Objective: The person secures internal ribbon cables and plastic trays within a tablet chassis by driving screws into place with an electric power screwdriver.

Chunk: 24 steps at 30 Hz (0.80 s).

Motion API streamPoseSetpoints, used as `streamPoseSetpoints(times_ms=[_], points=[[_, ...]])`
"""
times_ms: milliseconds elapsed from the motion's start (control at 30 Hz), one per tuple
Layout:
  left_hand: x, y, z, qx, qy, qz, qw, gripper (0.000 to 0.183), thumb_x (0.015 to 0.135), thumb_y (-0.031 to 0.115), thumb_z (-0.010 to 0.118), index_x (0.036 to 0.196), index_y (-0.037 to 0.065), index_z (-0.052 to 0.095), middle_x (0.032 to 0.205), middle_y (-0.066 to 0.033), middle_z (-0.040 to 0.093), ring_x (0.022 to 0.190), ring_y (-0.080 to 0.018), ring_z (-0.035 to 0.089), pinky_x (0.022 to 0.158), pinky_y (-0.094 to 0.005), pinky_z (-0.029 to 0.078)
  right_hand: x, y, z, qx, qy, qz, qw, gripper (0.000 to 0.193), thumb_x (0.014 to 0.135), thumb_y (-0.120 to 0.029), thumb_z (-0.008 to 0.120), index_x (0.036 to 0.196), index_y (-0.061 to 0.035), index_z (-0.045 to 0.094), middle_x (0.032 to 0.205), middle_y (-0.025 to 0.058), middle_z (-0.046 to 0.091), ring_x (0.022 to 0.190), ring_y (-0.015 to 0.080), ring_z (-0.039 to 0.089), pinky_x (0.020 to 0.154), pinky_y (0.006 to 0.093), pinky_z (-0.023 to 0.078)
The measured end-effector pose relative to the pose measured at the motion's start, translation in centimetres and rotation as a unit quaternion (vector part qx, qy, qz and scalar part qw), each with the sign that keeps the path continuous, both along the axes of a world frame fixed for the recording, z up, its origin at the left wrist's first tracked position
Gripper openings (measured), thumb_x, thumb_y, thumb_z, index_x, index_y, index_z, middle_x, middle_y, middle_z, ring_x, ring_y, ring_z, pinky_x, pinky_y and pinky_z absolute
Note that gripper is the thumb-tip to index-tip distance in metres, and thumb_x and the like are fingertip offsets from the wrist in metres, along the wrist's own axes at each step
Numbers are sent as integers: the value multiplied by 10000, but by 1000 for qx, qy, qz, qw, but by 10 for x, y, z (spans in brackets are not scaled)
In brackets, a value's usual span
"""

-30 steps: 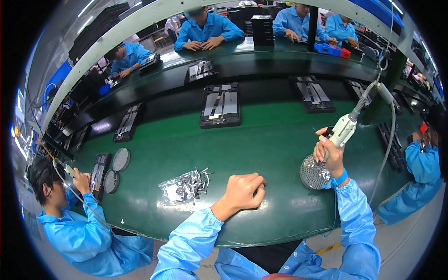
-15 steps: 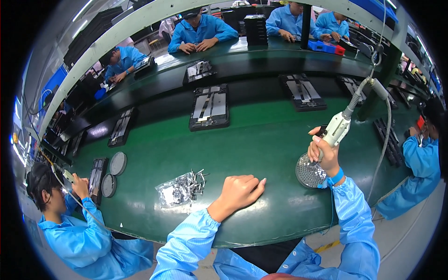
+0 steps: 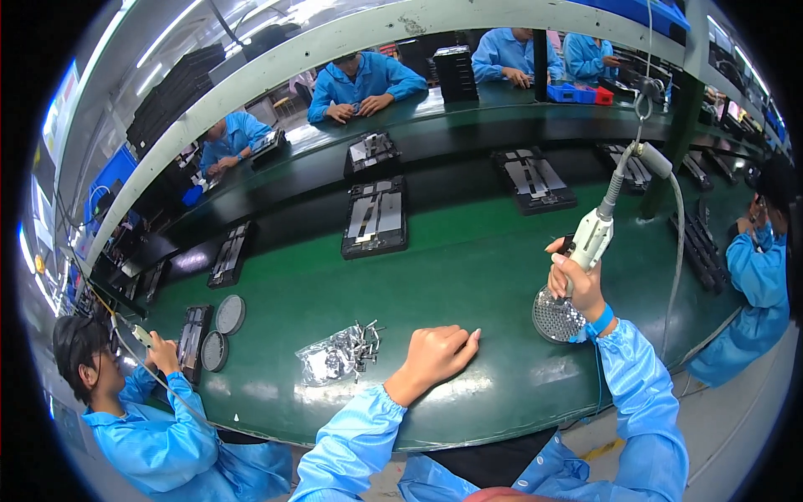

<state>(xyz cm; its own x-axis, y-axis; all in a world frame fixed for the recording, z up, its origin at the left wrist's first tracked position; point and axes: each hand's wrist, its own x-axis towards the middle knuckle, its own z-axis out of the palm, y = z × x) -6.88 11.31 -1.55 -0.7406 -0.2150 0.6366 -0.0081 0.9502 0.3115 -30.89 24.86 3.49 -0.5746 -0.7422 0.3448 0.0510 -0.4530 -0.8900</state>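
My left hand (image 3: 437,357) rests on the green tabletop (image 3: 452,280), its fingers curled under and nothing visible in them. In my right hand (image 3: 584,289) is a pale electric screwdriver (image 3: 592,238), gripped round its body and hanging from a cord; a blue band circles that wrist. The screwdriver's tip is hidden behind my fingers. Below that hand stands a round dish (image 3: 554,322) holding many small shiny pieces. Left of my left hand lies a clear plastic bag (image 3: 324,358), with loose small metal parts (image 3: 365,345) at its right end.
Flat dark device housings (image 3: 374,217) lie along the line ahead, another (image 3: 535,180) further right. Two round dishes (image 3: 231,315) sit by a co-worker (image 3: 138,402) at left. Dark bars (image 3: 696,255) lie near a person (image 3: 757,284) at right. The screwdriver's cable (image 3: 678,243) hangs down.
The whole view has shifted slightly, so the bench things appear a little further right and lower on the left side. Both hands keep their pose; the screwdriver stays in my right hand.
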Motion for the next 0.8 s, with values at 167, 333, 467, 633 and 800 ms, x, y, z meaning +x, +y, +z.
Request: streamPoseSetpoints(times_ms=[167, 333, 467, 633, 800], points=[[1, 2, 3, -2, -7, 3, 1000, 386, 858, 181, 687, 530, 68, 515, 515, -73, 515, 437, -273, 535, 410, -397, 402, 1, 2, 2, 4, -5, 12, 1000, 180, 905, -49, 580, 1048, 57, 556, 539, 10, 449, 397, 95, 444, 397, 272, 406], [0, 3, 1, 2, -8, -3, 1000, 386, 855, 176, 693, 531, 66, 513, 515, -75, 513, 437, -271, 534, 410, -397, 400, 0, 4, 0, 0, -2, 15, 1000, 182, 905, -51, 580, 1051, 56, 558, 542, 10, 455, 398, 94, 447, 396, 269, 406], [-3, 4, 2, -8, 2, 7, 1000, 386, 852, 172, 698, 532, 71, 508, 513, -79, 506, 435, -275, 530, 411, -397, 398, -1, 4, -1, 7, -17, 8, 1000, 182, 898, -56, 605, 1042, 52, 578, 548, 10, 474, 408, 88, 459, 415, 260, 412], [-29, 8, 14, 106, 6, 46, 993, 192, 883, 159, 677, 734, 49, 626, 635, -88, 577, 494, -244, 574, 454, -354, 438, -2, 6, 4, 19, 2, 8, 1000, 148, 902, -61, 624, 1015, 33, 609, 566, 17, 527, 425, 75, 477, 418, 248, 397], [-126, -39, 27, 183, -27, 55, 981, 331, 914, 273, 654, 1110, 11, 606, 889, -151, 640, 697, -266, 634, 631, -387, 518, -8, 9, 5, 16, -7, 11, 1000, 121, 905, -55, 646, 995, 23, 626, 638, 13, 567, 457, 63, 500, 417, 230, 399]])
